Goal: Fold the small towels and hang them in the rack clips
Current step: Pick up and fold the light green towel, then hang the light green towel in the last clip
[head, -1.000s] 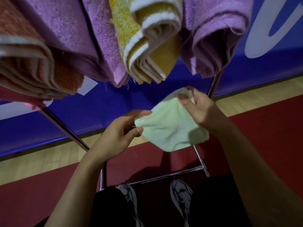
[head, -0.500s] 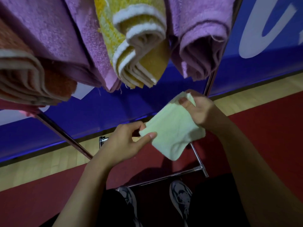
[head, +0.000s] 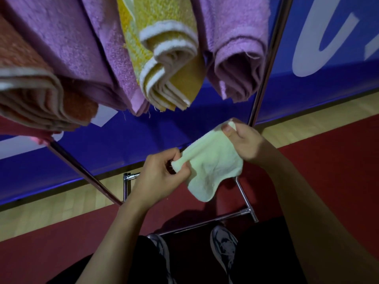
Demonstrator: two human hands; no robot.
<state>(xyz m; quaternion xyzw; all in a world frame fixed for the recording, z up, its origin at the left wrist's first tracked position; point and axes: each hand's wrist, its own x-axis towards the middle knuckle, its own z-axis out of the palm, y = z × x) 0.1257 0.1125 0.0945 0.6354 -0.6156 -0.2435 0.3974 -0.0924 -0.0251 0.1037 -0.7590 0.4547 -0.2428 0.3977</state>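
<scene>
Below the hanging row, seen from our head camera, we hold the pale green towel in mid-air between both hands, and it has changed shape since a moment ago: where it was stretched flat as a square, our left hand now bunches its left corner, fingers pinched shut on the cloth, while our right hand clamps the upper corner between thumb and fingers. We judge the fold is under way, not finished. Overhead, the orange towel, purple towels and yellow towel already hang folded and crowd the space. We cannot see any free clip, and the chrome rack post stands just behind our right hand.
</scene>
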